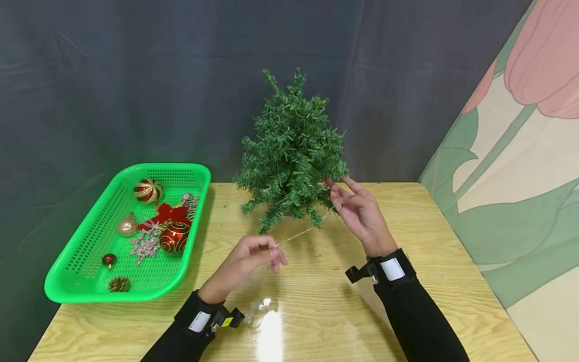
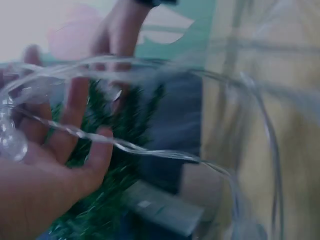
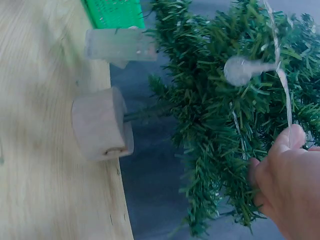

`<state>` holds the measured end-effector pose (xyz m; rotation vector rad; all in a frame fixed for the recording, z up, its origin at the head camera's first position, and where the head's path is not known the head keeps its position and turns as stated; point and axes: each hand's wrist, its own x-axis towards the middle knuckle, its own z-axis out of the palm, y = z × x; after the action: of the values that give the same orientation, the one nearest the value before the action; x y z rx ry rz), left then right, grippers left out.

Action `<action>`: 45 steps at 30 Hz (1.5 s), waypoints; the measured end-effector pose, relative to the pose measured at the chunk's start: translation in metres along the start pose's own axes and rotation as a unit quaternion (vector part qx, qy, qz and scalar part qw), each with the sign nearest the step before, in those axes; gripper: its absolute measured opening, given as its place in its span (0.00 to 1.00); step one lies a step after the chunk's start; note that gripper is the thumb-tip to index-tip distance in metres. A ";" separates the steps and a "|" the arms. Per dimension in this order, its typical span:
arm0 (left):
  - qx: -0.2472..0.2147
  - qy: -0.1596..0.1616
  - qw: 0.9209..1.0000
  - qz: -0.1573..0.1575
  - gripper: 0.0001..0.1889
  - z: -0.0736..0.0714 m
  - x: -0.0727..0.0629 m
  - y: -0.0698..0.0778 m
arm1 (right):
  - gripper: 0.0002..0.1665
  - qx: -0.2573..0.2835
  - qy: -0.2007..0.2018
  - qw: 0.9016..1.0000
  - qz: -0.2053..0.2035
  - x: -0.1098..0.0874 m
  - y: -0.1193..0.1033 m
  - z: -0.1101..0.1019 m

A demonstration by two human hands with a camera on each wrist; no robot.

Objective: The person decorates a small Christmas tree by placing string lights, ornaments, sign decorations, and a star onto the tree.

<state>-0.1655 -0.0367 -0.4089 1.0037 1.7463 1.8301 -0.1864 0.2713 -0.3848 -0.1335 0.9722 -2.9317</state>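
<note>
A small green artificial Christmas tree [image 1: 294,146] stands at the back of the table. Clear string lights [image 1: 298,234] stretch between the two hands in front of its lower branches. My left hand [image 1: 246,259], front left of the tree, holds the wire near the thumb and fingertips; more strands and round bulbs cross that hand in the blurred left wrist view. At the tree's lower right, my right hand [image 1: 362,213] pinches the wire, some fingertips hidden among the branches. One round bulb [image 3: 240,71] hangs before the needles in the right wrist view.
At left, a green plastic basket [image 1: 205,201] holds several ornaments, a red bow [image 1: 174,213], a glittery snowflake [image 1: 146,245] and a pinecone [image 1: 119,284]. The tree's pale base [image 3: 97,125] and a translucent box [image 3: 120,44] show in the right wrist view. A dark curtain [image 1: 135,75] hangs behind.
</note>
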 end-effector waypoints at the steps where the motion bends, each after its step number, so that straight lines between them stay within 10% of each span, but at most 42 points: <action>1: 0.007 0.002 1.000 0.000 0.16 -0.002 0.001 0.002 | 0.51 -0.014 -0.004 1.000 -0.002 -0.001 0.001 -0.001; 9: 0.074 0.021 0.997 -0.025 0.15 0.000 0.019 0.019 | 0.49 -0.199 0.005 0.980 -0.001 -0.012 0.010 -0.002; 15: 0.123 -0.038 0.992 -0.011 0.15 0.005 0.031 0.025 | 0.42 -0.369 0.028 0.929 -0.002 -0.022 0.008 -0.003; 19: 0.156 -0.054 0.986 -0.011 0.15 0.010 0.036 0.024 | 0.36 -0.516 0.029 0.853 -0.071 -0.035 0.010 -0.001; 24: 0.143 -0.042 0.989 -0.013 0.15 0.013 0.038 0.024 | 0.24 -0.663 -0.036 0.705 -0.249 -0.053 0.025 0.002; 26: 0.133 -0.028 0.991 -0.013 0.15 0.013 0.039 0.025 | 0.22 -0.689 -0.086 0.667 -0.269 -0.057 0.030 0.006; 28: 0.127 -0.014 0.992 -0.013 0.15 0.014 0.041 0.026 | 0.19 -0.702 -0.129 0.654 -0.252 -0.059 0.034 0.011; 32: 0.135 -0.001 0.990 -0.027 0.13 0.014 0.043 0.027 | 0.10 -0.690 -0.153 0.677 -0.205 -0.057 0.035 0.019; 39: 0.158 -0.002 0.983 -0.091 0.13 -0.007 0.027 0.025 | 0.12 -0.571 -0.135 0.789 -0.185 -0.049 0.014 0.014; 45: 0.125 0.016 0.990 -0.064 0.10 -0.027 0.011 0.025 | 0.13 -0.535 -0.122 0.811 -0.204 -0.041 -0.003 0.009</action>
<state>-0.1879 -0.0502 -0.3808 0.9322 2.0483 1.5852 -0.1453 0.2719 -0.3787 -0.7988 2.6279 -2.1032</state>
